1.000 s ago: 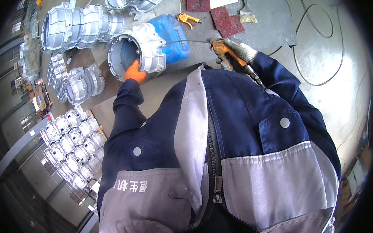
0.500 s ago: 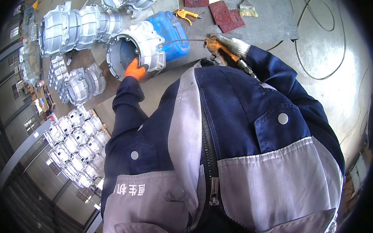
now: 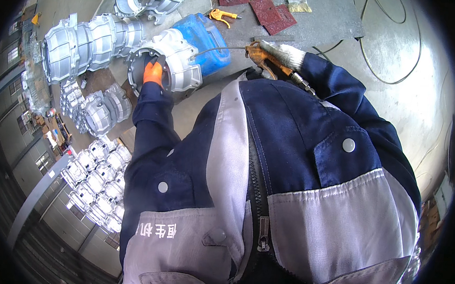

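Observation:
A silvery cast-metal housing (image 3: 176, 52) lies on its side on the grey table, its round mouth toward the left. My left hand (image 3: 153, 73), in an orange glove with dark fingertips, is closed at the lower rim of that mouth; the fingertips reach inside and are partly hidden. In a whitish glove, my right hand (image 3: 280, 53) grips an orange air blow gun (image 3: 263, 57). Its long thin nozzle (image 3: 219, 50) points left to the housing's far end, passing in front of a blue plastic jug (image 3: 204, 40). A hose fitting (image 3: 301, 82) is at the gun's back end.
On the table (image 3: 328, 29) are a yellow blow gun (image 3: 223, 15), dark red abrasive pads (image 3: 267, 13) and a brush (image 3: 298, 3). More housings (image 3: 67, 49) stand at the left, others (image 3: 99, 179) in a stack lower left. A hose (image 3: 385, 81) loops over the floor at right.
My left hand has shifted up and left along the rim, farther into the housing's mouth. The blow gun and right hand stay almost in place; the whole view has shifted slightly.

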Available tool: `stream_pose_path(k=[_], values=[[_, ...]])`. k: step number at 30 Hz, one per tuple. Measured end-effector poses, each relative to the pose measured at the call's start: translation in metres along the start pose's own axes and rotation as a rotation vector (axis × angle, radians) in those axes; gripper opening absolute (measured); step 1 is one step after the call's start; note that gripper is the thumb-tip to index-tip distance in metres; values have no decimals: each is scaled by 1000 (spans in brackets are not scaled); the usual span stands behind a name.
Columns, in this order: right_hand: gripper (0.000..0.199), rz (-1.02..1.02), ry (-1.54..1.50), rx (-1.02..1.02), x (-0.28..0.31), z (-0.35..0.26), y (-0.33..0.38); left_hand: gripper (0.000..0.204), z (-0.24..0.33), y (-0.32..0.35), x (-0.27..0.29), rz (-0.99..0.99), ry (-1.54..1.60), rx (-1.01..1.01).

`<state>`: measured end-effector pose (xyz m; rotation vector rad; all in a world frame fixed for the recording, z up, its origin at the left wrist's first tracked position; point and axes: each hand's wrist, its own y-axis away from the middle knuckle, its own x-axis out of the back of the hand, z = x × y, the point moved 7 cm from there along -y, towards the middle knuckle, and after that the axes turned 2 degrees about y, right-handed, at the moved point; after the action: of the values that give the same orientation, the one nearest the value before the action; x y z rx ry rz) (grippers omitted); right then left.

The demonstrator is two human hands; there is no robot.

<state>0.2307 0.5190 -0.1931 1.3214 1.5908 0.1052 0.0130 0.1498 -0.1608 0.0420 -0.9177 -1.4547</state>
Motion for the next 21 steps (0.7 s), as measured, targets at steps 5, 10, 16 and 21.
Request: stream_pose_path(k=[5, 10, 16, 21], values=[[47, -59, -137, 11, -5, 3, 2, 61, -12, -62, -5, -28, -172, 209], [49, -13, -344, -51, -6, 15, 2, 63, -29, -75, -8, 96, -193, 396], [49, 46, -184, 36, -2, 17, 4, 53, -46, -128, -15, -107, -580, 363], [47, 140, -279, -40, 13, 16, 41, 53, -43, -148, -20, -254, -1129, -76]])
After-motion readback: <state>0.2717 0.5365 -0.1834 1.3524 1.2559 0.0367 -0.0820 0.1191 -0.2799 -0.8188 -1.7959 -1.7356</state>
